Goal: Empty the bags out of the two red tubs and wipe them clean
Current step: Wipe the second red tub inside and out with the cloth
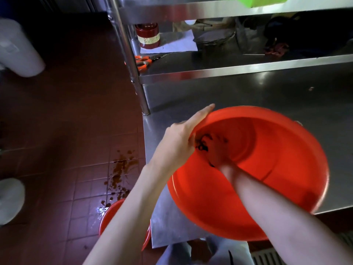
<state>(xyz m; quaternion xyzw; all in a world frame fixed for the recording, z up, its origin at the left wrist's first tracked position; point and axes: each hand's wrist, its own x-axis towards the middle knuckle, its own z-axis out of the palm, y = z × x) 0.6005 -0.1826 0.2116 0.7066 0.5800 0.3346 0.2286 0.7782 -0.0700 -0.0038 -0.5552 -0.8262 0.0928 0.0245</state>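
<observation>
A large red tub [277, 169] sits tilted on the steel table [267, 92], hanging over its front edge. My left hand [179, 138] holds the tub's left rim, forefinger stretched along the edge. My right hand [217, 148] is inside the tub, pressing a dark cloth [202, 145] against the inner left wall. The cloth is mostly hidden under my fingers. A second red tub [110, 217] stands on the floor at the lower left, partly hidden behind my left forearm.
Brown spilled residue [122, 169] and a wet patch mark the dark red floor tiles beside the table. The steel shelf [229, 69] above holds orange-handled scissors [142, 62], a red jar [148, 36], paper and bags. White containers [19, 50] stand at far left.
</observation>
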